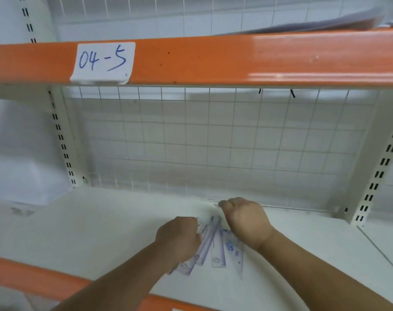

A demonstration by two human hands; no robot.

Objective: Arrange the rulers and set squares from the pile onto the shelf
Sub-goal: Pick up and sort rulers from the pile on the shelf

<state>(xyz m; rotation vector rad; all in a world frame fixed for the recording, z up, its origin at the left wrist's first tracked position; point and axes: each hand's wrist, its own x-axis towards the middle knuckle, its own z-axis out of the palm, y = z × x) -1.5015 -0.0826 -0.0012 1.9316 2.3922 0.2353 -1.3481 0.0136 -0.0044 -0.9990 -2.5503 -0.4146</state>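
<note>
Left hand (177, 239) fingers (192, 222) are curled in tight and pressed together, gripping the left edge of the rulers (218, 250). Right hand (247, 223) is balled up too, knuckles facing the camera, fingers tucked down over the far end of the pile. Honestly can't tell if it's pinching anything, since the fingertips are hidden under the hand.

The rulers sit fanned out between the two hands, flat on the white shelf (101, 232), roughly in the middle and closer to the front. They're see-through plastic with a purple tint, printed marks along the edges and a little picture near the close ends. On the right of the fan there's a set square (237, 254), clear with a blue print, its point aimed at the camera.

How many rulers? Three or four, but they overlap and the far ends vanish under the hands. The print is too blurry to read.

Behind it all is a white wire grid (213, 142) as the back panel, with an orange beam (213, 59) across the top carrying a paper label (103, 62) with "04-5" handwritten on it. The shelf's own orange front edge (33, 277) is partly covered by the forearms.
</note>
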